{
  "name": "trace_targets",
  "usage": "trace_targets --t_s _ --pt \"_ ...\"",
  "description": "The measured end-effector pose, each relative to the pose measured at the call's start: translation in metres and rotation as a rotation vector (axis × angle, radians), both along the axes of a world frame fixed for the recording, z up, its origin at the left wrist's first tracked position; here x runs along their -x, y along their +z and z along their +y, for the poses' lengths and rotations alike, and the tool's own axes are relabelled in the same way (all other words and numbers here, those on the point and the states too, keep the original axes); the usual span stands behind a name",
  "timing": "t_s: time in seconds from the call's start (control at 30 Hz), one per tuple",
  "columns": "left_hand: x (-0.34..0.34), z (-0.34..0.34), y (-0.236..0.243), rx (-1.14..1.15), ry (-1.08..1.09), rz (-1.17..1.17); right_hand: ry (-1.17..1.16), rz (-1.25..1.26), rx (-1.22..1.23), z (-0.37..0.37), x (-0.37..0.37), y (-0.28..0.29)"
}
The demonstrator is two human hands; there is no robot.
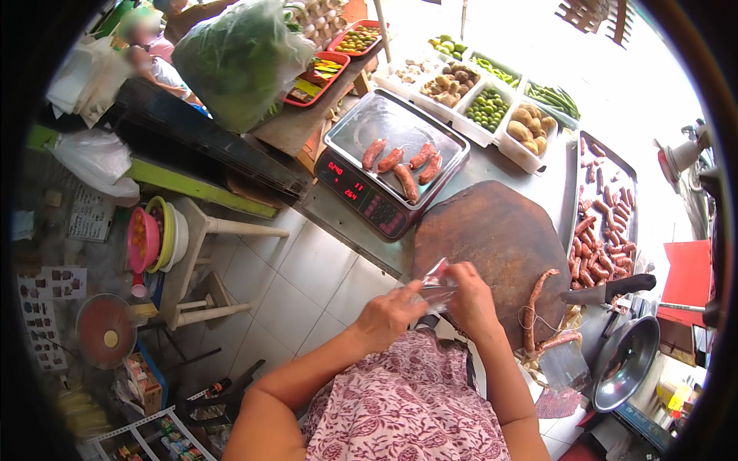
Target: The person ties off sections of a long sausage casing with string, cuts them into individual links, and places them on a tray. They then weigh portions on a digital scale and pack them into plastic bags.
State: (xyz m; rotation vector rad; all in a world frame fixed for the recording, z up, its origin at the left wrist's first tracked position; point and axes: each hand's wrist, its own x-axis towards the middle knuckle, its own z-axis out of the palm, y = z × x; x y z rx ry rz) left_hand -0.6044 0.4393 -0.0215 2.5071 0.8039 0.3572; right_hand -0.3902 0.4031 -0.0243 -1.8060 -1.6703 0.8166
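Note:
Between my two hands, in front of my body, is a small clear plastic bag (437, 287). My left hand (390, 313) pinches its left side, and the fingers of my right hand (470, 298) are closed on its right side. Just beyond them lies a round wooden chopping board (492, 230). A string of linked sausages (530, 311) rests on its right edge, beside a knife (607, 292) with a black handle. Several sausages (406, 183) lie on the steel pan of a digital scale (361, 192), whose red display is lit.
At the right, a metal tray (576, 192) holds many sausages, with a steel bowl (626, 361) nearer me. White bins of potatoes (530, 127), limes and other vegetables line the back. A big bag of greens (238, 65) stands far left. Coloured basins (157, 230) sit on a stool. Two people are beyond.

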Motion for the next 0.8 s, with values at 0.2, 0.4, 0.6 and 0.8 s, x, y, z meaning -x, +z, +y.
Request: trace_targets --t_s 0.2,0.4,0.6,0.8 --pt "0.043 -0.006 -0.005 0.446 0.267 0.014 0.250 0.402 0.504 0.054 -0.002 0.005" --pt "0.079 0.024 -0.004 1.078 0.467 -0.420 -0.180 -0.007 -0.103 0.166 0.041 -0.040" --pt "0.131 0.107 0.002 0.962 0.457 -0.360 -0.329 -0.509 0.010 0.274 0.092 -0.070" --pt "0.146 0.152 0.012 0.574 0.387 -0.145 -0.431 -0.430 0.000 0.299 0.104 -0.102"
